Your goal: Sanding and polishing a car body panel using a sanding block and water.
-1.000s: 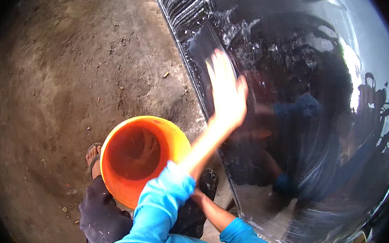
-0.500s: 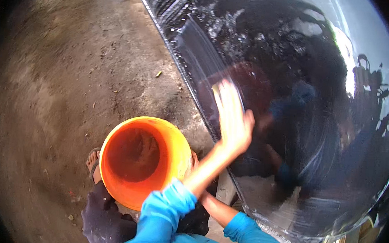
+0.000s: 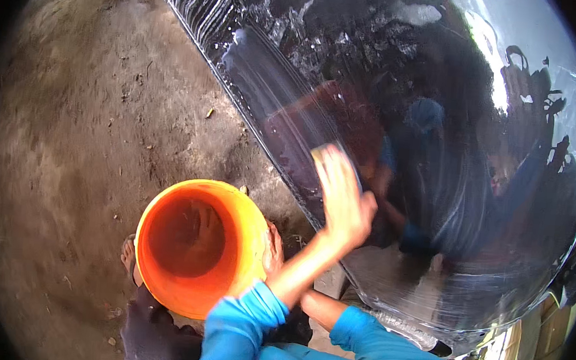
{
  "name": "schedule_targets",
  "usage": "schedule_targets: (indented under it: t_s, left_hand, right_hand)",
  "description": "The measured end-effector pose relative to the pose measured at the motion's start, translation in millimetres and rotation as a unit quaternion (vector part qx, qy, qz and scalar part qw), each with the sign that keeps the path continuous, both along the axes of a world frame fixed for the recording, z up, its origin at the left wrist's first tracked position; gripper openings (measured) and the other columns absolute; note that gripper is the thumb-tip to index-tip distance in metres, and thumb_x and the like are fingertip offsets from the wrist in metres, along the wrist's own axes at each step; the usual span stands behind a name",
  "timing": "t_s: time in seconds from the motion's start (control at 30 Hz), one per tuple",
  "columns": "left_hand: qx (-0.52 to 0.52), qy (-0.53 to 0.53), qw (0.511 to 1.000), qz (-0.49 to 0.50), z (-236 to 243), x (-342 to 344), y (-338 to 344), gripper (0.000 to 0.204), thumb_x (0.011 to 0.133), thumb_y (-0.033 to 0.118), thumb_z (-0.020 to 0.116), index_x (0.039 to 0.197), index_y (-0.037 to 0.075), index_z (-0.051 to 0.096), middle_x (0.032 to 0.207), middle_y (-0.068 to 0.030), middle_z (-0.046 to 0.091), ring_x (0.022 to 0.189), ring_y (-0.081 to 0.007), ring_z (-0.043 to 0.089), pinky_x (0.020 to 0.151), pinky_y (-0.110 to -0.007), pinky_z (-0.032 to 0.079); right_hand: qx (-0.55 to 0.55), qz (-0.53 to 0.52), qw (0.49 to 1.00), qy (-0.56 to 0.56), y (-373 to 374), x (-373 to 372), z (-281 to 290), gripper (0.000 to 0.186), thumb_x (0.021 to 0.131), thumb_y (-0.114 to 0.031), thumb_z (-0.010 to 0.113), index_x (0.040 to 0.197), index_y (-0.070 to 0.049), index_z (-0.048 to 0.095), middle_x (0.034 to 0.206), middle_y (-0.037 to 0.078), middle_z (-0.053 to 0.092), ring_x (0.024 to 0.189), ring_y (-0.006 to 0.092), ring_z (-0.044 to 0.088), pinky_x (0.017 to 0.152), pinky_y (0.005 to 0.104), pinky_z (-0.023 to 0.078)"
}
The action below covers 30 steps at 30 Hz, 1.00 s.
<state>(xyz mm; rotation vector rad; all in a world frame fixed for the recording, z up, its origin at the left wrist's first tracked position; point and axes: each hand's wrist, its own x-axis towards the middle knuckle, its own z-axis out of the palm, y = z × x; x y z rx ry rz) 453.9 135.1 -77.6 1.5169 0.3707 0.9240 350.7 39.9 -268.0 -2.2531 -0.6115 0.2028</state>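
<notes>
My left hand (image 3: pixel 345 208) reaches across to a large glossy black car panel (image 3: pixel 430 184), its fingers together and pressed down on a yellowish pad (image 3: pixel 318 154). Only the pad's edge shows past the fingertips; the rest lies under the hand. Pale wet streaks mark the panel around it. My right forearm (image 3: pixel 322 309) passes beneath the left one, and its hand is hidden or hard to make out. Beside the bucket is a patch of skin (image 3: pixel 273 248) that could be a foot or that hand.
An orange bucket (image 3: pixel 250 231) with liquid at its bottom stands on the dirt floor (image 3: pixel 79 163), left of the panel and near my legs. The panel's long edge (image 3: pixel 242 112) runs diagonally beside it. A foot (image 3: pixel 128 254) shows left of the bucket.
My left hand has slid along the panel toward me, leaving pale streaks behind it. The view has shifted a little. The bucket stands upright as before.
</notes>
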Motion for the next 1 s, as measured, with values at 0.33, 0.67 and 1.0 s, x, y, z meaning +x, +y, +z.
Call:
schedule_targets:
  t_s: [0.33,0.67,1.0]
  left_hand:
    - [-0.068,-0.064,0.982,0.163,13,85,168,0.06,0.105,0.024,0.032,0.155,-0.003,0.013,0.163,-0.0215,0.011,0.152,-0.0342,0.006,0.123,-0.04,0.003]
    - [0.001,0.002,0.993,0.117,31,45,92,0.068,0.101,0.021,0.038,0.152,-0.011,0.008,0.159,-0.0316,0.008,0.15,-0.0427,0.005,0.123,-0.046,0.003]
    - [0.015,-0.081,0.997,0.004,-29,-30,-104,0.095,0.083,0.027,0.058,0.148,-0.018,0.005,0.155,-0.0413,0.001,0.144,-0.0583,-0.003,0.115,-0.068,-0.001]
  right_hand:
    - [0.037,-0.084,0.985,0.146,-22,3,-18,0.051,0.106,-0.037,0.036,0.139,0.002,0.043,0.135,0.021,0.051,0.125,0.0342,0.049,0.107,0.0399,0.036]
    - [0.099,-0.21,0.966,0.116,-8,-8,-44,0.042,0.105,-0.028,0.041,0.133,0.001,0.052,0.135,0.018,0.055,0.131,0.028,0.046,0.112,0.035,0.033]
    - [0.106,-0.163,0.963,0.186,-46,-31,20,0.041,0.105,-0.027,0.044,0.133,0.001,0.052,0.135,0.018,0.056,0.128,0.0286,0.05,0.111,0.0373,0.035]
